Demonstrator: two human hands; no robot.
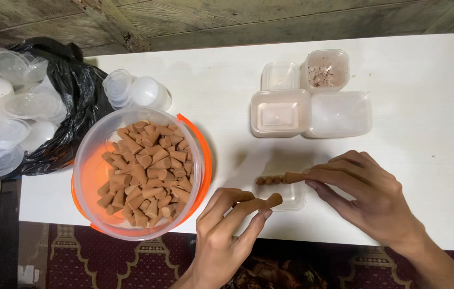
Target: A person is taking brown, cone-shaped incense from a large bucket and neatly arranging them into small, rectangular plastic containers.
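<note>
Cones of brown pressed powder are what both hands work with: the left hand (221,235) pinches one cone (271,201) between thumb and fingertips, its blunt end poking out toward the right, and the right hand (363,190) pinches another cone (294,177) at its fingertips, held level just beside a short row of cones (269,180) lying in a small clear tray (291,198) at the near edge of the table (430,123). Each piece looks light, dry and stiff, with a matte skin that should not slip — yet it seems brittle, likely to chip at the narrow tip or crumble under a hard squeeze, so the thick lower body is the safer place to hold, as both hands appear to do. The bulk supply sits well to the left in a clear tub with an orange rim (138,171), heaped with loose cones. Four small clear boxes (312,101) stand in a cluster behind the tray, one dusted with brown crumbs. The table is white, smooth and flat. A stack of clear lids (136,92) lies behind the tub, a black bag of clear cups (28,112) hangs off the left end, rough wooden planks (237,18) lie beyond, and a dark red patterned carpet (103,257) shows below.
</note>
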